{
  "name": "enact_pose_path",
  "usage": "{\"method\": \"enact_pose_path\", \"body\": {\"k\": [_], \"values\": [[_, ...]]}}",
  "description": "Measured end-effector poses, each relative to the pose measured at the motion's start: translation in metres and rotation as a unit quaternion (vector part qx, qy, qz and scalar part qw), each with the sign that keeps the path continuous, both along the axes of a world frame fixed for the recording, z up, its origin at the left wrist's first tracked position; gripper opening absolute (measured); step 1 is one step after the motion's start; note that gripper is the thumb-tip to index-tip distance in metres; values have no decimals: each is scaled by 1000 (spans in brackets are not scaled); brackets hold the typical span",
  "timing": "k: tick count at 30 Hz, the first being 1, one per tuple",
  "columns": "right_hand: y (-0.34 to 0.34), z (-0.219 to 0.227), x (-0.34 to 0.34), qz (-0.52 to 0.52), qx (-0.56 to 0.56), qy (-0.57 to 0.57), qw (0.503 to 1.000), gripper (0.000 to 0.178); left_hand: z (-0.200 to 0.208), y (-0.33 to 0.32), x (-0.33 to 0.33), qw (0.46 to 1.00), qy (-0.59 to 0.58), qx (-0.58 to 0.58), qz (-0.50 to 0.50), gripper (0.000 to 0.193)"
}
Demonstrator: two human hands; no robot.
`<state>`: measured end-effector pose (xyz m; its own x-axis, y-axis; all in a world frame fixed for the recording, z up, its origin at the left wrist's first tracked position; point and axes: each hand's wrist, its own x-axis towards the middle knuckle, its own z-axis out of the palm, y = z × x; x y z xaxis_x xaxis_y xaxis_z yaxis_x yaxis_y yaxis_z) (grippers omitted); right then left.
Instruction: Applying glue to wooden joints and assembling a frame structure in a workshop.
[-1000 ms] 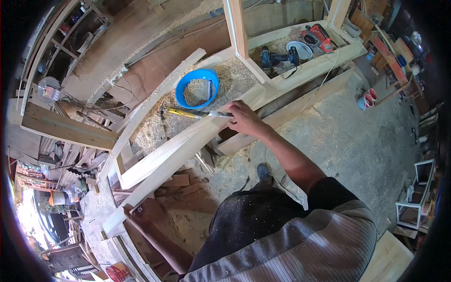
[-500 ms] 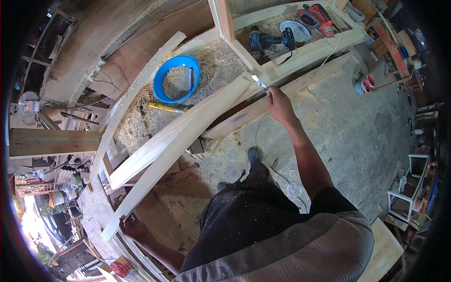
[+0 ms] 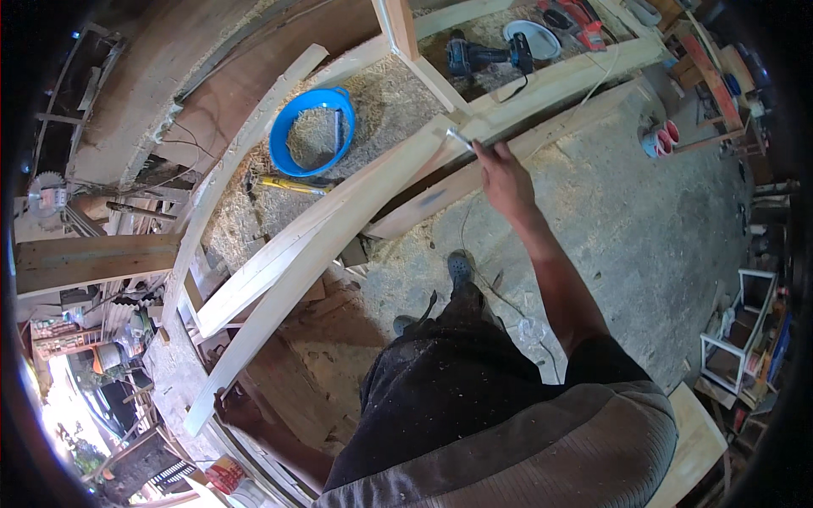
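My right hand (image 3: 508, 182) is closed around a slim tool (image 3: 459, 139) with a pale, shiny end; its exact kind is unclear. That end is at the far tip of a long pale wooden board (image 3: 318, 254), which slants from lower left to upper centre. At the board's near left end is my left hand (image 3: 240, 408), fingers curled at its edge and partly in shadow. The board lies across another pale timber (image 3: 246, 292) of a wooden frame. Beyond it, a blue basin (image 3: 279, 140) of wood shavings stands beside a yellow-handled tool (image 3: 292, 184).
A dark cordless drill (image 3: 474, 56), a white lid (image 3: 533, 38) and a red power tool (image 3: 580, 25) lie among shavings at the far side. An upright post (image 3: 395, 30) rises from the frame. A cable (image 3: 500, 296) crosses the concrete floor by my feet. Red-and-white buckets (image 3: 659, 140) stand at right.
My right hand has turned slightly, bringing the tool's pale end onto the board's far tip. The left hand stays at the near end. The whole view has shifted a little.
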<state>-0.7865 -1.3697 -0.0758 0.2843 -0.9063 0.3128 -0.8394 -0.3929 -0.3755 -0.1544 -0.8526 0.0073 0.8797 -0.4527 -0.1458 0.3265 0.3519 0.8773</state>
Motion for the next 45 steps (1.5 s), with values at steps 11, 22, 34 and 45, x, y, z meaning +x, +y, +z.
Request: {"method": "enact_pose_path", "body": {"k": [11, 22, 34, 45], "values": [[-18, -3, 1, 15, 102, -33, 994, 48, -4, 3, 2, 999, -29, 28, -6, 28], [-27, 5, -7, 9, 49, -42, 998, 53, 20, -4, 3, 997, -32, -5, -69, 37], [-4, -28, 25, 69, 94, -270, 956, 41, 45, -7, 0, 969, -58, -98, -219, 58], [5, 9, 15, -38, 26, -79, 996, 49, 47, 13, 6, 967, -152, -91, -183, 52]]}}
